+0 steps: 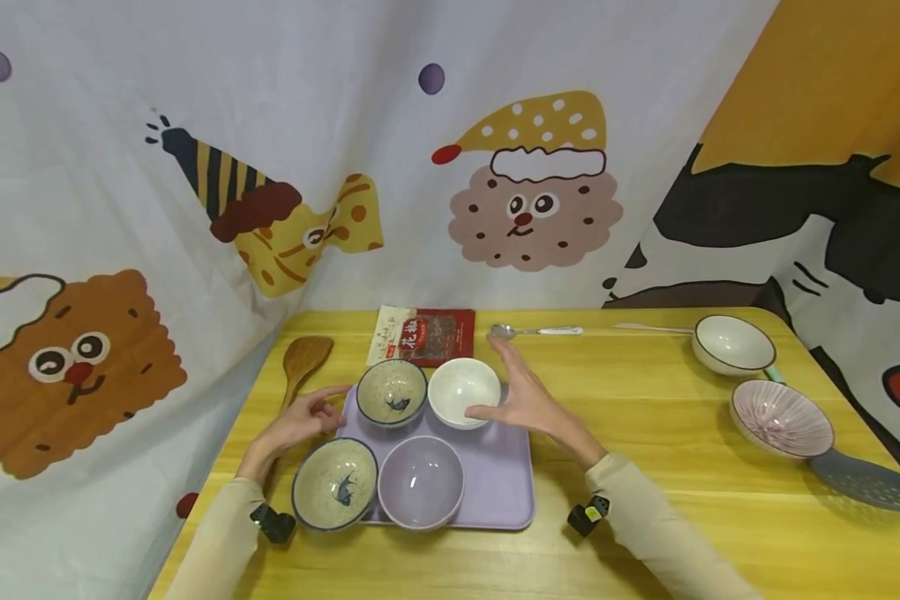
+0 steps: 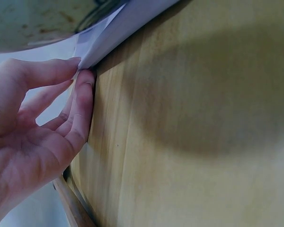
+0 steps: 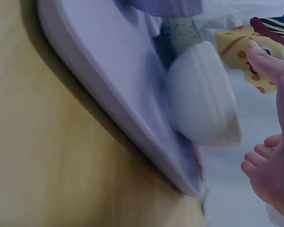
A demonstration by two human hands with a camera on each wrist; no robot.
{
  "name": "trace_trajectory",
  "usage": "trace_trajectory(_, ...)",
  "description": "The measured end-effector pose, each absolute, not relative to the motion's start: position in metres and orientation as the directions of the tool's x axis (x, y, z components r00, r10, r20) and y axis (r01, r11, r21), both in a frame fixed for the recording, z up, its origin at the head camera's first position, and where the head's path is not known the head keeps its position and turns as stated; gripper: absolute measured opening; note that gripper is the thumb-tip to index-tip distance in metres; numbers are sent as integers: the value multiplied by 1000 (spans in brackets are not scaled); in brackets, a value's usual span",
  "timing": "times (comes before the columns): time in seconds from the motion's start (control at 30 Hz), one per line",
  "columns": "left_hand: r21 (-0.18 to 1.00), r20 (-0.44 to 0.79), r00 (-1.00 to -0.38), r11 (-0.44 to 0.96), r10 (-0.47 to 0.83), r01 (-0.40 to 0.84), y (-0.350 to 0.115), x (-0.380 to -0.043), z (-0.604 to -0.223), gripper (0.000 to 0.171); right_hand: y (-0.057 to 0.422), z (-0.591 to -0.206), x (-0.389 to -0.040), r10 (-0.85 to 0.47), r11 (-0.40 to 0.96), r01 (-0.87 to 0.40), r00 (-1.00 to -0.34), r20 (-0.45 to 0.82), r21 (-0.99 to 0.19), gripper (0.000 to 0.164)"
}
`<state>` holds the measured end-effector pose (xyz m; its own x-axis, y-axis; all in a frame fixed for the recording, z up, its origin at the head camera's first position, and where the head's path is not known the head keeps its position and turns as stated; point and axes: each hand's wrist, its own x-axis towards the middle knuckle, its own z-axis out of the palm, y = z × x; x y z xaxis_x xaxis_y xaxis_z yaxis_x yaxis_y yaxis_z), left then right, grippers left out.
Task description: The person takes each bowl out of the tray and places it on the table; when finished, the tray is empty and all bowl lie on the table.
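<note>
A lilac tray point(image 1: 498, 492) carries several bowls. My left hand point(image 1: 300, 422) is at its left edge; in the left wrist view the fingertips point(image 2: 86, 78) pinch the tray's rim. Over the white bowl point(image 1: 461, 385), at the tray's back, my right hand point(image 1: 528, 398) hovers with thumb and fingers spread. The right wrist view shows that hand apart from the bowl. Left of the white bowl sits a speckled fish bowl point(image 1: 382, 392). Another fish bowl point(image 1: 322, 479) stands at the front left, overhanging the tray's edge, beside a purple bowl point(image 1: 422, 475).
A wooden spatula point(image 1: 305, 358) lies left of the tray. Behind are a red seasoning packet point(image 1: 450, 333) and a spoon point(image 1: 540, 331). At the right are a brown-rimmed bowl point(image 1: 731, 346), a pink striped bowl point(image 1: 780, 417) and a grey slotted utensil point(image 1: 870, 482). A printed curtain point(image 1: 390, 275) hangs behind.
</note>
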<state>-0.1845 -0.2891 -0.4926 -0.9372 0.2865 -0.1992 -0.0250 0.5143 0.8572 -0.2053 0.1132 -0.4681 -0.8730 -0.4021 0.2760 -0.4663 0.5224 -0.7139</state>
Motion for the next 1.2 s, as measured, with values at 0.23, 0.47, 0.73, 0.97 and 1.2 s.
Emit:
trace_trajectory(0.23,865,-183,-937,502,297,-9,-289,-186,-493,67,101,-485,-204,-453,453,-430,-865,214,-781,130)
trace_trajectory(0.47,879,-168,-940,477,296,-7,-289,-186,-494,66,98,-494,-206,-487,416,-470,-838,246,-778,131)
trace_trajectory(0.73,877,-173,-937,481,304,-6,-291,-187,-493,66,98,-499,-207,-432,423,-423,-872,232,-802,125)
trace_trajectory(0.97,871,-183,-936,491,302,-12,-290,-186,-492,66,102,-507,-205,-308,414,-385,-912,272,-825,120)
trace_trajectory(1.2,878,-173,-935,479,310,-4,-291,-186,-494,67,112,-502,-207,-189,420,-371,-928,320,-828,119)
